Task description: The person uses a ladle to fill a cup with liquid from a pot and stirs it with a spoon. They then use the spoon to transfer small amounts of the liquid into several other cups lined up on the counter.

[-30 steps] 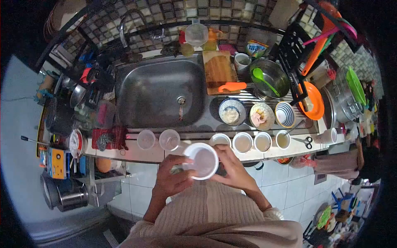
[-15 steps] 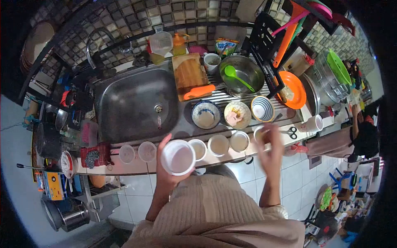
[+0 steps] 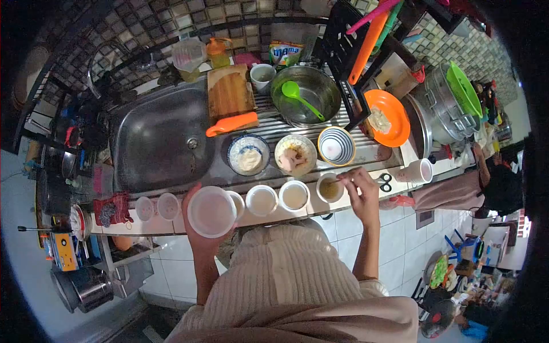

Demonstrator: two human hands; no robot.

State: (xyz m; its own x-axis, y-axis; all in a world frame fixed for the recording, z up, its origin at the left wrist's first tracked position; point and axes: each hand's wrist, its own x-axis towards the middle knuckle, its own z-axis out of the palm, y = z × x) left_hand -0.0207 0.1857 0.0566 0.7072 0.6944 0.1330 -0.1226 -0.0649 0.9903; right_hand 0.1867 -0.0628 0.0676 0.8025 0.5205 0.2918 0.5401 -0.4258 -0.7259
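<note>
My left hand (image 3: pixel 197 246) is wrapped round a white plastic tub (image 3: pixel 211 212) in front of the counter edge. My right hand (image 3: pixel 361 191) is at the rim of a small white cup (image 3: pixel 330 188) with yellowish-brown contents, its thumb and fingertips pinched together; what they hold is too small to make out. Between the hands stand white cups with pale contents, among them one (image 3: pixel 262 200) and another (image 3: pixel 294 195). Behind them are a blue-patterned bowl (image 3: pixel 233 154), a bowl with pinkish food (image 3: pixel 295 166) and a striped bowl (image 3: pixel 336 137).
A sink (image 3: pixel 166 143) lies at the left, beside a cutting board (image 3: pixel 229 91) and an orange-handled knife (image 3: pixel 231 123). Further right are a steel pot (image 3: pixel 320 86) with a green ladle, an orange plate (image 3: pixel 398 114) and scissors (image 3: pixel 385 182). A person in brown (image 3: pixel 446 191) stands at the far right.
The view has shifted, so the counter items appear further left. My right hand, blurred before over the rightmost small cup, now shows clearly at its rim. The tub remains in my left hand.
</note>
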